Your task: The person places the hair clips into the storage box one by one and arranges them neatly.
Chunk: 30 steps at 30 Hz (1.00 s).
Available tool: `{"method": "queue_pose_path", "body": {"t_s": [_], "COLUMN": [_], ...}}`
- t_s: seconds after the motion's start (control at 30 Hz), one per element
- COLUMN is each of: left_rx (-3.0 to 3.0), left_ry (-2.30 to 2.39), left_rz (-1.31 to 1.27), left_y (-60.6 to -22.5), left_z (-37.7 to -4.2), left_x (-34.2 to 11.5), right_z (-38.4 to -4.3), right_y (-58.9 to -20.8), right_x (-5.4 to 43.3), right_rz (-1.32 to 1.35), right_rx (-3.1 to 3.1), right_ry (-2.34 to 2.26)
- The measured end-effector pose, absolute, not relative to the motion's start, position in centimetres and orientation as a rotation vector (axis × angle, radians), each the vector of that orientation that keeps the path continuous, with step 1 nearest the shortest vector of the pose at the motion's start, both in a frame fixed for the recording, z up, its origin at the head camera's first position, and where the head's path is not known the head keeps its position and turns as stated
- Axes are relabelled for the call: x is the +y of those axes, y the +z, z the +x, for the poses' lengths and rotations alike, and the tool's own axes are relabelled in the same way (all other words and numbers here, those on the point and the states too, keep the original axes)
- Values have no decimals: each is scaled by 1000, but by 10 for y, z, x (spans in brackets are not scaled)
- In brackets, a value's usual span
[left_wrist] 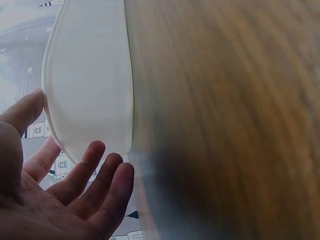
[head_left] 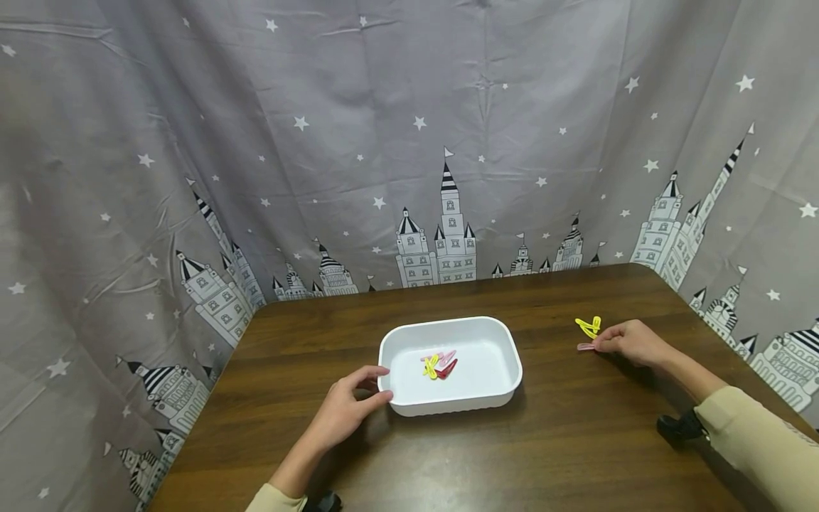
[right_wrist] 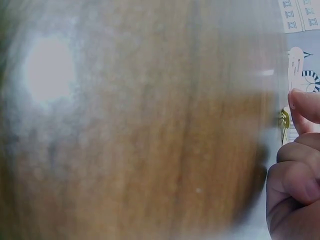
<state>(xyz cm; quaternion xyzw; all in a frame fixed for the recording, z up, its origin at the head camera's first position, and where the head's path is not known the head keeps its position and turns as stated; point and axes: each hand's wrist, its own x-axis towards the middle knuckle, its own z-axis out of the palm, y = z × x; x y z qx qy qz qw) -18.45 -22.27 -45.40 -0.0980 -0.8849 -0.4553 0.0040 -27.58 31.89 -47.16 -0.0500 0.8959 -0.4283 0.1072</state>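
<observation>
Grey castle-print curtain (head_left: 358,92) behind, brown tbl (head_left: 301,338) below. I've got the L hand (head_left: 345,407) loosely spread, touching the white tray's (head_left: 454,407) L edge; R hand (head_left: 630,344) pinching a pink clip (head_left: 584,347) well R of tray. Yellow clip(s) (head_left: 589,329) just beyond, count unclear. Tray wall stands btwn pinched clip & mixed-colour clip pile (head_left: 447,369) inside.

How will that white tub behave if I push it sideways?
The white tub looks thin-walled and like plastic, so it is probably light and fairly stiff. Being broad and low, it seems likelier to slide across the smooth, shiny table than tip. The small clips lying loose inside might shift if it is jolted.
</observation>
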Motion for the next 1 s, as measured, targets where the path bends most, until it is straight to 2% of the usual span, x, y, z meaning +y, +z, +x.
{"method": "queue_pose_path", "body": {"t_s": [0.53, 1.0], "left_rx": [-2764, -2766], "left_ry": [-1449, -1451], "left_rz": [-303, -303], "left_y": [-454, -453], "left_z": [-183, -183], "left_x": [-222, -222], "right_z": [-277, -291], "right_y": [-448, -423], "right_x": [302, 283], "right_rz": [-269, -231], "right_rx": [2760, 2680], "right_ry": [-1136, -1229]}}
